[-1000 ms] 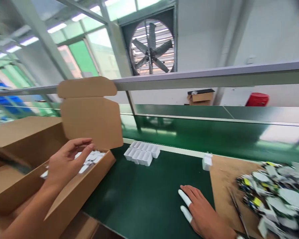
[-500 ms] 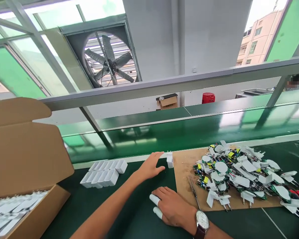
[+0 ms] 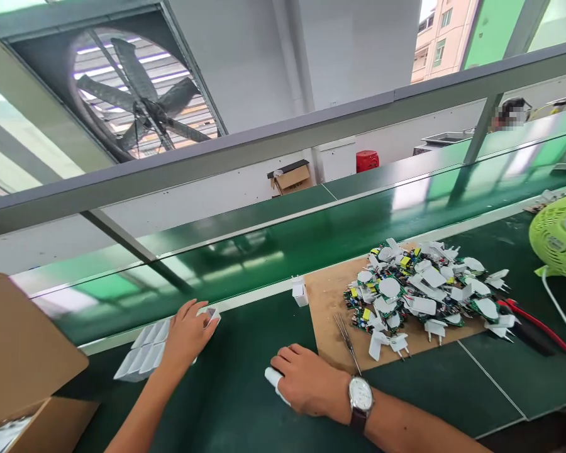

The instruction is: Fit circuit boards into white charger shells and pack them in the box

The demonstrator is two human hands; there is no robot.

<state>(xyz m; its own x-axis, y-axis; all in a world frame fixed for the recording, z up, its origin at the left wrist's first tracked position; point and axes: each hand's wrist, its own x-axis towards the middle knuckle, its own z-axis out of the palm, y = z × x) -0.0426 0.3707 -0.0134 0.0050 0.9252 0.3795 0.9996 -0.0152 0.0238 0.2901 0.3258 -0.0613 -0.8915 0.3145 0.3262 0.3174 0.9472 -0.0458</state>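
White open-topped plastic cases (image 3: 144,349) stand in two rows on the green bench at left. My left hand (image 3: 188,333) reaches over their right end, thumb and fingers closed around the end case (image 3: 212,314). Palm down on the bench, my right hand (image 3: 306,380) rests with loosely bent fingers and nothing visible in it; white finger covers show on it. To its right, metal tweezers (image 3: 348,343) lie partly on a brown board (image 3: 323,302). One white case with plug pins (image 3: 299,291) stands upright at the board's left edge.
A heap of circuit boards with white plug parts (image 3: 419,292) covers much of the board. Red-handled pliers (image 3: 538,324) and a green fan (image 3: 559,239) are at right. A cardboard box (image 3: 33,358) stands at left. Behind the bench runs a green conveyor belt (image 3: 283,251).
My left hand has moved left from near the upright plug case to the rows and taken hold of the end case. My right hand stays on the bench. The view has turned right.
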